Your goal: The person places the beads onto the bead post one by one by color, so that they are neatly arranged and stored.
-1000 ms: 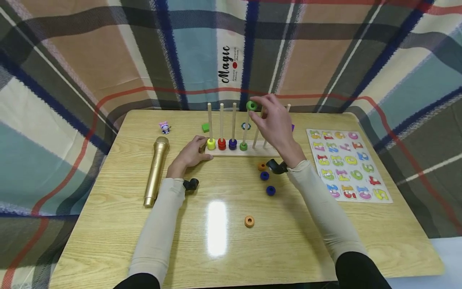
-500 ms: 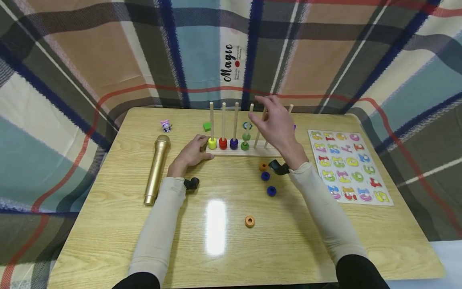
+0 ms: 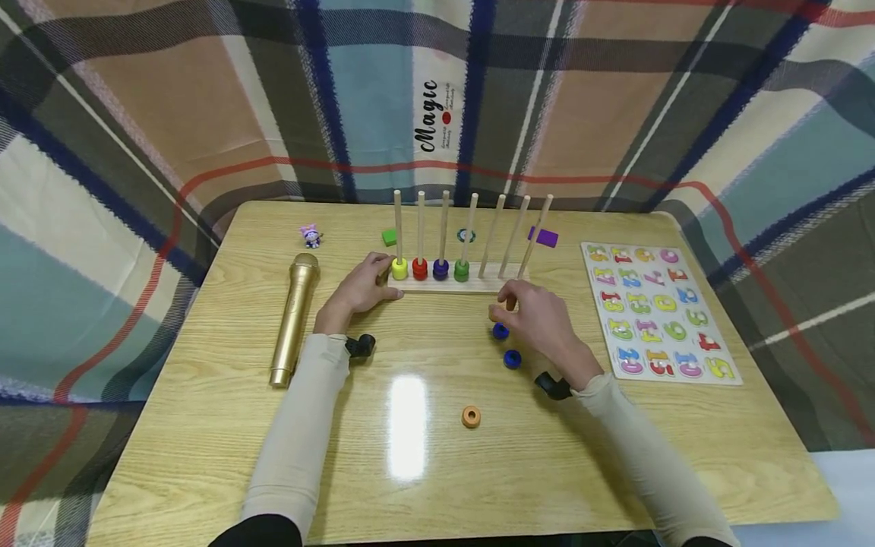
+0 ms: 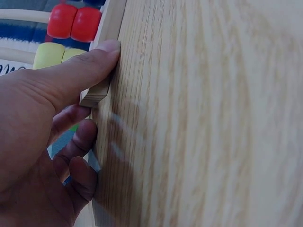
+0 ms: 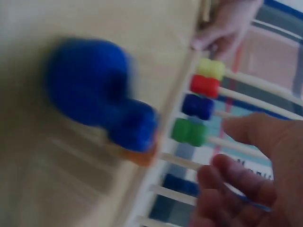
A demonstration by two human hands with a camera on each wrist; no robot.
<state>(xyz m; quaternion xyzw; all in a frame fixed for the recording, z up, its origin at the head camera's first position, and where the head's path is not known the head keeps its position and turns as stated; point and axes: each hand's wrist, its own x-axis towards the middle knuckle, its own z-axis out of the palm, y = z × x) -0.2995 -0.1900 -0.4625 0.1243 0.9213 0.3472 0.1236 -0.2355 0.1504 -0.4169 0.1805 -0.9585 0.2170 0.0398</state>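
A wooden peg board [image 3: 437, 285] with several upright pegs stands at the table's far middle. Yellow [image 3: 399, 269], red [image 3: 420, 268], dark blue [image 3: 440, 270] and green beads [image 3: 461, 271] sit on the first pegs from the left; three pegs at the right are bare. My left hand [image 3: 358, 292] grips the board's left end, its thumb [image 4: 102, 54] along the front edge. My right hand [image 3: 543, 319] hovers just in front of the board's right part, thumb and fingers apart, holding nothing. Near it lie two blue beads [image 3: 512, 359] and an orange bead [image 5: 142, 153], hidden by the hand in the head view.
Another orange bead [image 3: 471, 416] lies nearer the front. A gold microphone-shaped tube [image 3: 294, 323] and a small figurine [image 3: 311, 235] are at the left. Behind the board are a green block [image 3: 389, 237] and a purple block [image 3: 547, 238]. A sticker sheet [image 3: 659, 311] lies right.
My right hand has let go of a green bead at the fourth peg; it slid down onto the other green one. The hand then came down towards the loose beads. My left hand stays put.
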